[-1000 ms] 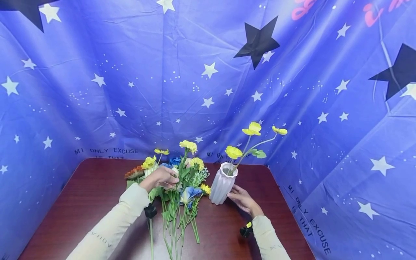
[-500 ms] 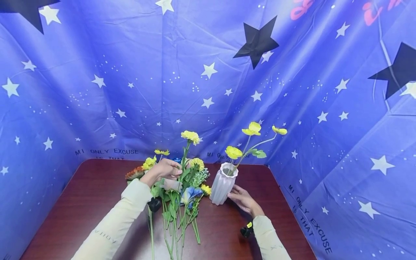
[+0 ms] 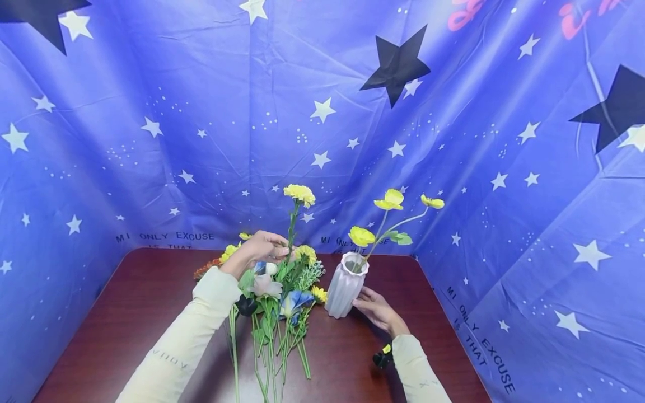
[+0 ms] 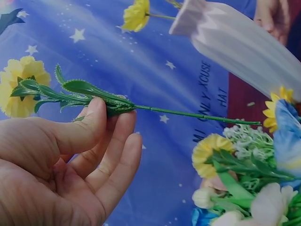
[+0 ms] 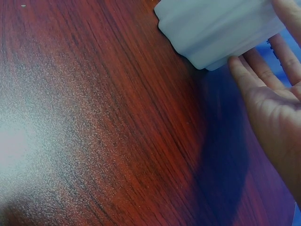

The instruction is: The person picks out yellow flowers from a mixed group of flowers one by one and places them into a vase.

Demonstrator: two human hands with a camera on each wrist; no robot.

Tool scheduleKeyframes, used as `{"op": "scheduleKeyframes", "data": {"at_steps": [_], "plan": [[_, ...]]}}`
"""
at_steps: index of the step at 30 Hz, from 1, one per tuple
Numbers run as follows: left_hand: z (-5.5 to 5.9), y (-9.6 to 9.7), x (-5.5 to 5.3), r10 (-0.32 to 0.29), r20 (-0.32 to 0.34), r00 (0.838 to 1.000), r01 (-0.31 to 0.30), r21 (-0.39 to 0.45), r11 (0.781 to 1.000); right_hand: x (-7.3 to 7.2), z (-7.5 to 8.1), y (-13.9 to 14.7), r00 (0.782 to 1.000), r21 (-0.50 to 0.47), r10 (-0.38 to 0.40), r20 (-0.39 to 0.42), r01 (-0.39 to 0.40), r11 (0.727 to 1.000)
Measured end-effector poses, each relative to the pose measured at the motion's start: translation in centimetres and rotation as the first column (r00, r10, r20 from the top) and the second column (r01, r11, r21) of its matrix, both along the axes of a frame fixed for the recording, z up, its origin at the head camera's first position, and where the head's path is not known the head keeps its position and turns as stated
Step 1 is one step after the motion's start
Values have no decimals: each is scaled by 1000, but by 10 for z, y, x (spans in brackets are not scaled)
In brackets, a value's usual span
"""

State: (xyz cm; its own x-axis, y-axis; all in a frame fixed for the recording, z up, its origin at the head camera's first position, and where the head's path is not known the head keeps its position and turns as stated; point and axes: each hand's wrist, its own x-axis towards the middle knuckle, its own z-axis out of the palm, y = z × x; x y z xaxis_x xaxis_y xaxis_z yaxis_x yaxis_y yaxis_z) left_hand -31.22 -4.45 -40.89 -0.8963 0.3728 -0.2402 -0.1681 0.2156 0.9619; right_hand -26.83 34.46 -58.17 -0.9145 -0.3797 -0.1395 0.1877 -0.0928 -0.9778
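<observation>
My left hand (image 3: 261, 247) pinches the leafy stem of a yellow carnation (image 3: 299, 194) between thumb and fingers, bloom upward, above the pile. In the left wrist view the carnation (image 4: 24, 87) lies across the fingertips, its bare green stem end free. A pale fluted vase (image 3: 345, 291) stands on the table, with a stem of yellow poppies (image 3: 362, 236) in its mouth. My right hand (image 3: 377, 311) holds the vase low on its right side. Thumb and fingers lie on either side of the vase (image 5: 221, 28) in the right wrist view.
Several loose flowers lie between the hands, among them a blue flower (image 3: 295, 303), a pale pink one (image 3: 267, 285), a small sunflower (image 3: 319, 294) and another yellow carnation (image 3: 305, 254). Their stems point toward the front of the dark red table (image 3: 151, 313). A starry blue curtain (image 3: 211, 112) surrounds it.
The left hand has lifted the yellow carnation up and slightly right, out of the pile, uncovering the pale pink flower. The right hand and vase have stayed in place.
</observation>
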Motion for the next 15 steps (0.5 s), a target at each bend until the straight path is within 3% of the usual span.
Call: {"op": "scheduleKeyframes", "data": {"at_steps": [7, 15], "plan": [[20, 7, -4, -24, -40, 999, 26, 45, 999, -4, 4, -1, 1000, -12, 6, -14, -6, 1000], [31, 16, -5, -24, -100, 995, 35, 116, 993, -2, 1, 0, 1000, 6, 11, 5, -11, 1000]]}}
